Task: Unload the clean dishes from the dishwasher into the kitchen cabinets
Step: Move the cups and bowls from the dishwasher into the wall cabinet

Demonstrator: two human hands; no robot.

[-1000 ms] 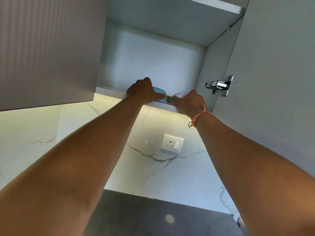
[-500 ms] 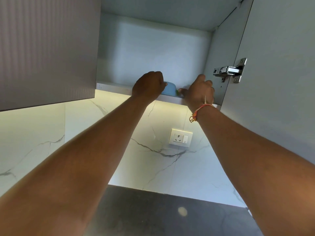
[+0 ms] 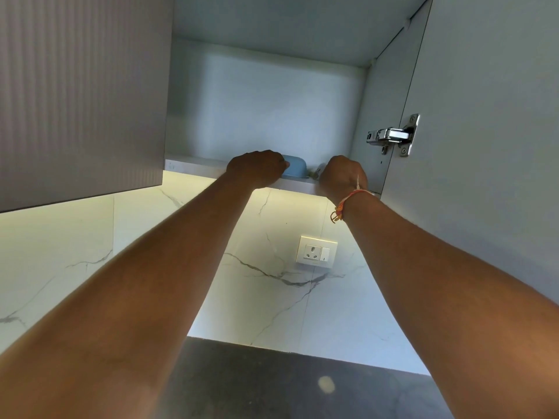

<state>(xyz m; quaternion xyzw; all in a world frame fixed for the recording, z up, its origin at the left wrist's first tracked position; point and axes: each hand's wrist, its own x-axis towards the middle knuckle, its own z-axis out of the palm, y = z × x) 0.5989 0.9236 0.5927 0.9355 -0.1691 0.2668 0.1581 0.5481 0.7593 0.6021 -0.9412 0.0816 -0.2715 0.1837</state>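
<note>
With the left grip (image 3: pixel 257 168) curled round the bowl (image 3: pixel 295 168), which sits on the shelf (image 3: pixel 189 167) between both grips (the state of the right grip (image 3: pixel 343 176) I cannot tell), better push it deeper before releasing.

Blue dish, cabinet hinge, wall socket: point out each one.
blue dish (image 3: pixel 295 168), head view, on its exposed rounded side wall.
cabinet hinge (image 3: pixel 391 135), head view, on the shiny metal arm.
wall socket (image 3: pixel 313 251), head view, on the white faceplate by the pin holes.
</note>
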